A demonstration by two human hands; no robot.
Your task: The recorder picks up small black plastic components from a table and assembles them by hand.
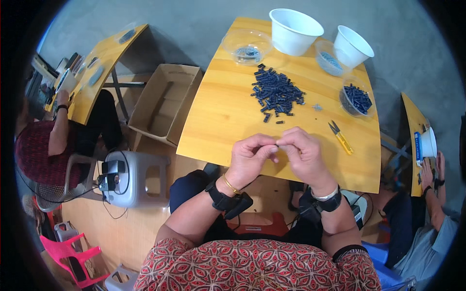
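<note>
My left hand [248, 159] and my right hand [307, 156] meet above the near edge of the wooden table [213, 131]. Both are closed in a pinch, fingertips touching, around a tiny dark piece [276, 144] mostly hidden by the fingers. Just beyond lies a loose pile of short dark blue plastic pieces [277, 92]. A few small silvery pieces [317, 107] sit right of the pile. Yellow-handled thread snips [342, 138] rest to the right of my right hand, blades pointing away from me.
Two white tubs [293, 34] [353, 46] stand at the far edge. Clear bowls hold small metal parts [248, 52] [331, 63] and dark blue pieces [357, 99]. A cardboard box [162, 102] and grey stool [133, 179] stand left. Other people work at tables on both sides.
</note>
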